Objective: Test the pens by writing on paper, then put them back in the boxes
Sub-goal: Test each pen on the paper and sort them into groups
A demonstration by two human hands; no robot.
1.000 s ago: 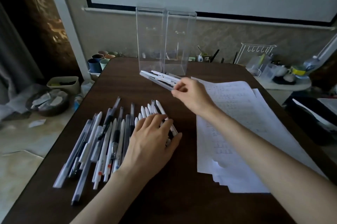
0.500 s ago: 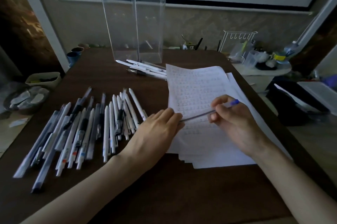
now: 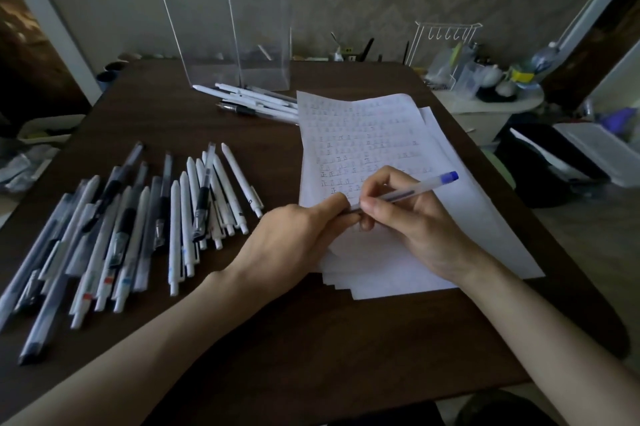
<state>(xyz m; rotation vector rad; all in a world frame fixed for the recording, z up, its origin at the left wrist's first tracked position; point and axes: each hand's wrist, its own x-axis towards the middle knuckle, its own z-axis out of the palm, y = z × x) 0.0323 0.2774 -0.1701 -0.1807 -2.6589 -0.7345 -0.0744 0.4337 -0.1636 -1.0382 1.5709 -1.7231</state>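
A clear pen with a blue end (image 3: pixel 412 190) lies across both hands above the stack of written paper (image 3: pixel 367 141). My right hand (image 3: pixel 412 217) grips its barrel. My left hand (image 3: pixel 298 235) pinches its tip end, where the cap would sit; the tip itself is hidden by the fingers. Several white and clear pens (image 3: pixel 138 217) lie spread on the dark table (image 3: pixel 311 339) at the left. A smaller group of pens (image 3: pixel 252 103) lies in front of two tall clear boxes (image 3: pixel 228 17) at the back.
A white side table (image 3: pixel 485 103) with a wire rack and small containers stands right of the table. Cups and bowls sit on the floor at the left. The table's right edge runs close past the paper stack.
My right hand came back from the pens by the boxes and took a blue-ended pen over the paper. My left hand left the pen pile and now pinches that pen's tip end.
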